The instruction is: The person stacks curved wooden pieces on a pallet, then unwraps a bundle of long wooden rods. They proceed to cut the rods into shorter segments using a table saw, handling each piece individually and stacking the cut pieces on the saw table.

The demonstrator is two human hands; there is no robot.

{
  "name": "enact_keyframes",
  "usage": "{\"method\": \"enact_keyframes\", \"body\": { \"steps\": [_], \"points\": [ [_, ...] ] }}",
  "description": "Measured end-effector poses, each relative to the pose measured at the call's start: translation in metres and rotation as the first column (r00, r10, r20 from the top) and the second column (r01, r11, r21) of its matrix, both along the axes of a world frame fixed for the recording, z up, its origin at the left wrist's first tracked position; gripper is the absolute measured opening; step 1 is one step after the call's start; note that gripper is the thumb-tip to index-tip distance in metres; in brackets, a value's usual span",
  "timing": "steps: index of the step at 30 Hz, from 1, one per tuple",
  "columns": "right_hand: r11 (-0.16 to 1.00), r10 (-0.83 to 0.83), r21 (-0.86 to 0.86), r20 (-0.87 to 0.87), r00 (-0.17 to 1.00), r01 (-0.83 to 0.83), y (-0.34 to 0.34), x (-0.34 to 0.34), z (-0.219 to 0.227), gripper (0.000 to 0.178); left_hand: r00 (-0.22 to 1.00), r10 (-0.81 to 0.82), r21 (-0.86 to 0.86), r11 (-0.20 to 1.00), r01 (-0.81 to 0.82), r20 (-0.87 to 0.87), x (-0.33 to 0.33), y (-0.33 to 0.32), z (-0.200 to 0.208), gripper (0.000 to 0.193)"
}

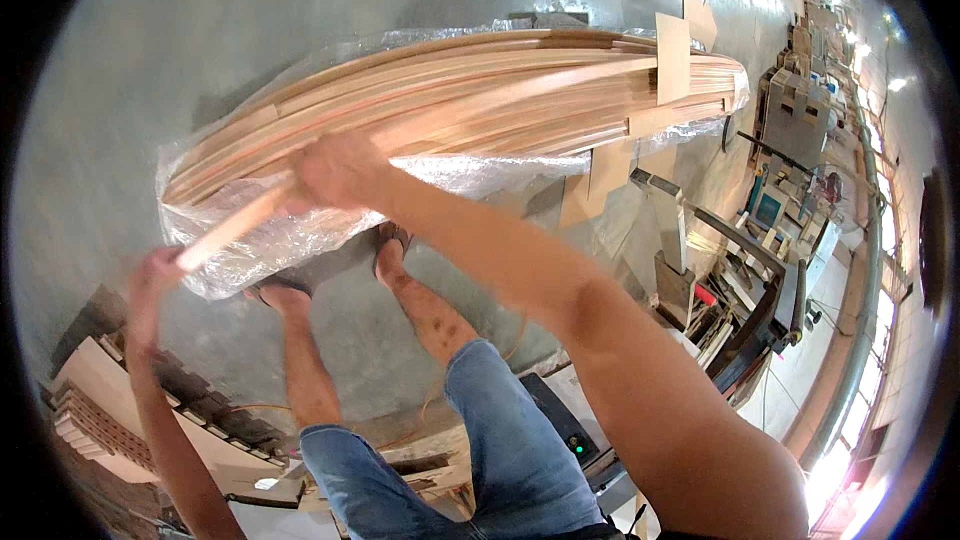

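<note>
A long, pale wooden strip slants across the near side of a bundle of wooden strips. My left hand, slightly blurred, is closed round the strip's near left end. Farther along, my right hand grips the same strip from above, over the bundle's near edge. Beyond my right hand the strip seems to run on over the bundle toward its right end. Clear plastic wrap lies under and around the bundle and sticks out on the near side.
Cardboard pieces stand at the bundle's right end. My feet are close to the plastic on the grey floor. A metal-framed stand with wood offcuts is at right. Stacked boards lie at lower left, and a black box beside my leg.
</note>
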State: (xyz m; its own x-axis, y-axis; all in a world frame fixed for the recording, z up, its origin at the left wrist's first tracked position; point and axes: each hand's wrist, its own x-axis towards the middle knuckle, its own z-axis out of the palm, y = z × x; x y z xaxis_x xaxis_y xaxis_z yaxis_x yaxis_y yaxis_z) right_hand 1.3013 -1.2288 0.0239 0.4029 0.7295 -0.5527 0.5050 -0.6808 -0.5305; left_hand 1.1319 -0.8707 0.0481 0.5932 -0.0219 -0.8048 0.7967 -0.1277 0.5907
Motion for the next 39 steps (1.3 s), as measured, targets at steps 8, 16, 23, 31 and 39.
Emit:
{"method": "enact_keyframes", "body": {
  "steps": [8, 16, 23, 31, 39],
  "points": [
    [0.998, 0.001, 0.058, -0.191, 0.982, 0.010, -0.025, -0.064, 0.132, 0.067, 0.701, -0.699, 0.793, 0.344, 0.503, -0.142, -0.093, -0.065, 0.142, 0.019],
    [0.989, -0.001, 0.148, -0.061, 0.998, 0.010, -0.070, -0.112, 0.313, 0.046, 0.749, -0.656, 0.922, 0.226, 0.314, -0.094, -0.201, -0.015, 0.377, 0.011],
    [0.958, -0.078, -0.270, 0.069, 0.995, 0.094, -0.158, -0.107, 0.329, 0.021, 0.821, -0.476, 0.924, 0.045, 0.381, -0.315, -0.287, 0.044, 0.538, 0.021],
    [0.999, -0.031, 0.033, 0.237, 0.971, 0.024, -0.087, -0.139, 0.429, 0.021, 0.964, -0.110, 0.933, 0.243, 0.264, -0.244, -0.376, 0.092, 0.525, 0.048],
    [0.988, -0.089, -0.070, 0.478, 0.874, 0.139, -0.012, -0.185, 0.561, 0.027, 0.826, -0.430, 0.901, 0.060, 0.429, -0.365, -0.431, 0.252, 0.397, 0.040]
  ]
}}
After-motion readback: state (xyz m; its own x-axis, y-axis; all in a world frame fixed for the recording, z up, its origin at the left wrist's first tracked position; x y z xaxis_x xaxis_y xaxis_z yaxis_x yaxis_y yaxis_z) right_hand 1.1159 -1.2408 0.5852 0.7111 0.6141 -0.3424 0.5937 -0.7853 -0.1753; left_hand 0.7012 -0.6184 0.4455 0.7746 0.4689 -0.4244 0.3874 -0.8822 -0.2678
